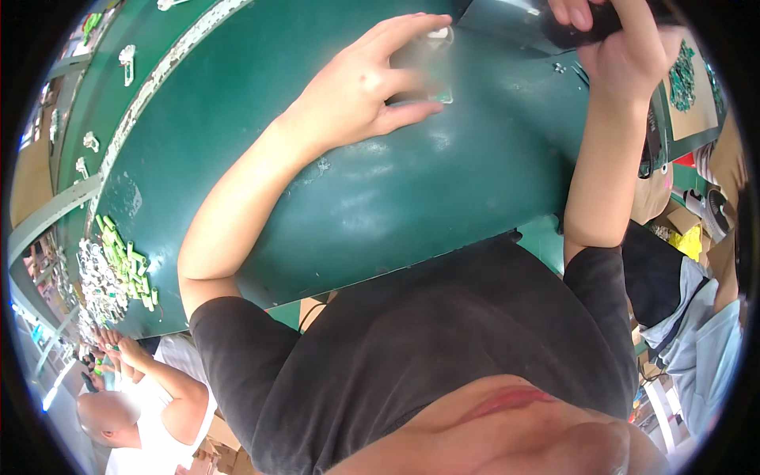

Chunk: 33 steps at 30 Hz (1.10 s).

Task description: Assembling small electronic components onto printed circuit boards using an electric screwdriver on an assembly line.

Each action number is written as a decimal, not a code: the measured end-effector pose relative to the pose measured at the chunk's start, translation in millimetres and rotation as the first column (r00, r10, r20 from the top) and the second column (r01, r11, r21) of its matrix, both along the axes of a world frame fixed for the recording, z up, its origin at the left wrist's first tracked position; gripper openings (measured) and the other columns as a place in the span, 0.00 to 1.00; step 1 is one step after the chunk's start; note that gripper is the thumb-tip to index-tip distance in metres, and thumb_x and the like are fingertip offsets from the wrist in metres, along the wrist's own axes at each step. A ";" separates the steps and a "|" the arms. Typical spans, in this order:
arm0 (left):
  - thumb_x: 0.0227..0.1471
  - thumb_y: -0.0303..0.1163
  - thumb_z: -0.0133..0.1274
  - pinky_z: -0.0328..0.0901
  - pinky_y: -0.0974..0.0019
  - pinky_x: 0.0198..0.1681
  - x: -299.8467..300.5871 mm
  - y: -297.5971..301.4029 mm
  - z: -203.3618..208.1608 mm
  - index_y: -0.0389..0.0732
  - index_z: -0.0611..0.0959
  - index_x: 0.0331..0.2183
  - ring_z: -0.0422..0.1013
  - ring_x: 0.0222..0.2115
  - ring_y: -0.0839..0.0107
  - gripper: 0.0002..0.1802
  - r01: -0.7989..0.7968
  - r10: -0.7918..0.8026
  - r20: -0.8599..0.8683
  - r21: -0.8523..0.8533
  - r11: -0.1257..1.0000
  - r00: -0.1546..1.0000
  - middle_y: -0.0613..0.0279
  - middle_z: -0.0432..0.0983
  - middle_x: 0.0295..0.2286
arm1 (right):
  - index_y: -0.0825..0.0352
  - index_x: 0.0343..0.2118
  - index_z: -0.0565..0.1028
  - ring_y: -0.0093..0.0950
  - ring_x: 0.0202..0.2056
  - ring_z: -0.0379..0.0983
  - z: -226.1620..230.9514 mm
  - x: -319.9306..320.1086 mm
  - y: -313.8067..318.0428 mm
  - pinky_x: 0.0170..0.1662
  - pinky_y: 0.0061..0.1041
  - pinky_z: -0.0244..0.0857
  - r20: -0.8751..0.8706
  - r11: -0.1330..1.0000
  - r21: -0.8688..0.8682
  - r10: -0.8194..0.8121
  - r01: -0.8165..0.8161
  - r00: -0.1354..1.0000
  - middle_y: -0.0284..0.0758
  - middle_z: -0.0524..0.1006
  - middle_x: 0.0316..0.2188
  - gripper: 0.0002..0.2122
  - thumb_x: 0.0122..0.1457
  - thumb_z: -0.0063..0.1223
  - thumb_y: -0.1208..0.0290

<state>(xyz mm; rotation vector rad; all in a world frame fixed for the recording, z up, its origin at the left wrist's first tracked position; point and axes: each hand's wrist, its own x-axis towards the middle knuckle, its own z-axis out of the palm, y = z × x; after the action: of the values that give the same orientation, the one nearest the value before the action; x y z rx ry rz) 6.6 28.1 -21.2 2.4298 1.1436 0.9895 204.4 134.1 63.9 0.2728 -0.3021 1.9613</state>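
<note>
My left hand (360, 87) is stretched over the green tabletop (443, 190), its fingers and thumb bent around a small, partly clear and whitish piece (445, 36). The middle of that piece is smeared, so its kind cannot be made out. At the upper right my right hand (625, 59) is curled around a dark, rounded object (598, 25), which runs up to the picture's edge. One finger points upward and other fingertips show on the dark object's far side. Beneath it a dark, glossy sheet-like surface (507, 24) reflects light.
Several tiny metal bits (560, 68) lie near my right wrist. Green tubes (127, 261) and whitish parts (99, 285) are heaped at the table's left corner. White pieces (127, 65) stand beyond the curved metal edge. A co-worker (158, 396) handles parts lower left; another person (689, 340) is at right.
</note>
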 end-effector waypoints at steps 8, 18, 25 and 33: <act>0.43 0.28 0.70 0.63 0.50 0.61 -1.2 10.5 7.2 0.36 0.88 0.33 0.66 0.57 0.40 0.12 0.130 -0.132 0.080 0.026 0.991 0.988 0.36 0.65 0.58 | 0.65 0.63 0.55 0.22 0.12 0.61 -22.0 -9.3 -14.8 0.19 0.23 0.63 0.283 0.436 0.895 -0.715 0.092 0.639 0.30 0.64 0.19 0.25 0.63 0.44 0.80; 0.43 0.28 0.70 0.63 0.51 0.60 -4.4 7.0 9.3 0.36 0.89 0.33 0.66 0.57 0.42 0.12 0.120 -0.112 0.094 -0.083 0.989 0.989 0.37 0.65 0.57 | 0.68 0.58 0.56 0.21 0.12 0.60 -50.3 -28.1 -16.5 0.19 0.22 0.60 0.346 0.557 0.810 -0.705 0.182 0.619 0.33 0.67 0.17 0.24 0.60 0.48 0.84; 0.42 0.28 0.70 0.64 0.50 0.58 -5.1 8.8 2.0 0.36 0.88 0.33 0.68 0.54 0.42 0.13 0.122 -0.131 0.124 0.079 0.989 0.984 0.38 0.67 0.55 | 0.71 0.56 0.59 0.19 0.15 0.63 -55.1 -31.8 -15.3 0.20 0.19 0.60 0.418 0.556 0.825 -0.718 0.098 0.557 0.33 0.71 0.21 0.23 0.59 0.51 0.85; 0.40 0.32 0.66 0.69 0.53 0.55 -18.4 13.4 26.2 0.38 0.84 0.32 0.72 0.51 0.48 0.14 -0.211 0.209 -0.044 -0.056 0.976 0.977 0.44 0.75 0.47 | 0.69 0.57 0.58 0.22 0.16 0.66 -60.9 -20.0 -26.1 0.22 0.22 0.63 0.401 0.648 0.750 -0.607 0.135 0.686 0.35 0.72 0.21 0.24 0.60 0.52 0.85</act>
<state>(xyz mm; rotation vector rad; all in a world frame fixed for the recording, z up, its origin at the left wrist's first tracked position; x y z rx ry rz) -11.9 41.5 5.0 2.3256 1.4466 0.9554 184.4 108.0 3.1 -0.0241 -1.4306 1.3513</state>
